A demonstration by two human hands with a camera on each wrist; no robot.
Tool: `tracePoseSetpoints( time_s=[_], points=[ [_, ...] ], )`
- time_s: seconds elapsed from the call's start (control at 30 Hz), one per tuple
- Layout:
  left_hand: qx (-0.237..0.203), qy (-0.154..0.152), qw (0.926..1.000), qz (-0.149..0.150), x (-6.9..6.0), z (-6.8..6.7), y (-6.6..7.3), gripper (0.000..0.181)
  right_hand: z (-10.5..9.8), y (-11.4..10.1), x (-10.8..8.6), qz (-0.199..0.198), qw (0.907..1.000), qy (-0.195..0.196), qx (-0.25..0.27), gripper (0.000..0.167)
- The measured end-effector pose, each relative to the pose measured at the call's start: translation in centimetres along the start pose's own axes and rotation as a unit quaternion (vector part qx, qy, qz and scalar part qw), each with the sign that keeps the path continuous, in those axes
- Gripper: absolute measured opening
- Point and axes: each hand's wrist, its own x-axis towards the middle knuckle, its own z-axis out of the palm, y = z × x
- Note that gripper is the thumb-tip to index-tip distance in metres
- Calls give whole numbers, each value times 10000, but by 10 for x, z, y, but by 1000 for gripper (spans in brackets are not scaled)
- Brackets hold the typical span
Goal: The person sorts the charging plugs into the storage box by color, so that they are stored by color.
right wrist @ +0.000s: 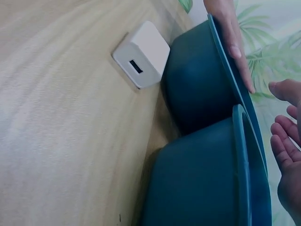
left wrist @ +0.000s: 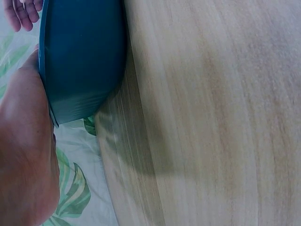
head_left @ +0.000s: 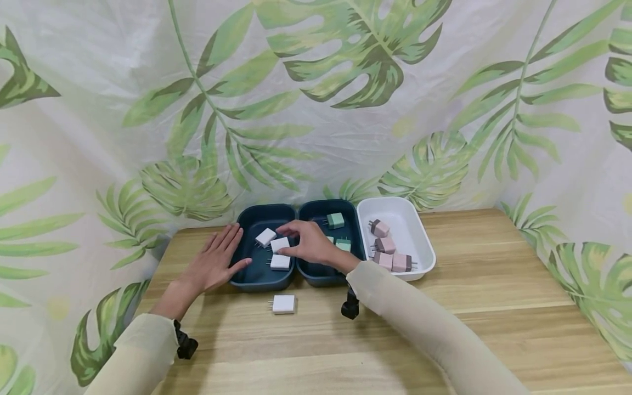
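Observation:
My left hand (head_left: 217,256) rests with straight fingers on the left rim of the left dark blue bin (head_left: 264,285). Inside that bin lie three white USB charger plugs, among them one charger (head_left: 265,237) at the back and another (head_left: 280,263) nearer the front. Over the wall between the two blue bins hovers my right hand (head_left: 311,241). Its thumb and fingers are apart, close to the middle white charger (head_left: 280,245), and the right wrist view shows nothing between them. On the table before the left bin lies a white charger (right wrist: 146,55), its USB port visible.
A second dark blue bin (head_left: 321,281) holds green chargers (head_left: 336,220), partly hidden by my right arm. To its right, a white bin (head_left: 422,241) holds several pink chargers (head_left: 379,227). A leaf-patterned cloth (head_left: 345,137) hangs behind the wooden table (head_left: 474,307).

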Motion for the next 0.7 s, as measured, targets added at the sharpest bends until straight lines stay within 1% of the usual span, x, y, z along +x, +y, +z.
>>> tracePoseSetpoints(
  time_s=[0.27, 0.33, 0.47, 0.53, 0.7],
  points=[
    [48, 82, 9999, 38, 0, 0, 0, 93, 1, -7, -14, -124, 9995, -298, 29, 52],
    [60, 59, 10000, 20, -1, 0, 0, 92, 0, -9, -18, -139, 9994, -325, 47, 52],
    [130, -102, 9999, -49, 0, -3, 1, 92, -3, -16, -25, -143, 9992, -363, 34, 53],
    [136, -107, 9998, -62, 0, -2, 1, 92, -4, -19, -29, -134, 9992, -373, 4, 53],
    [37, 114, 9999, 21, 0, 2, -1, 92, -3, -24, -38, -220, 9990, -371, -92, 52]
  ],
)
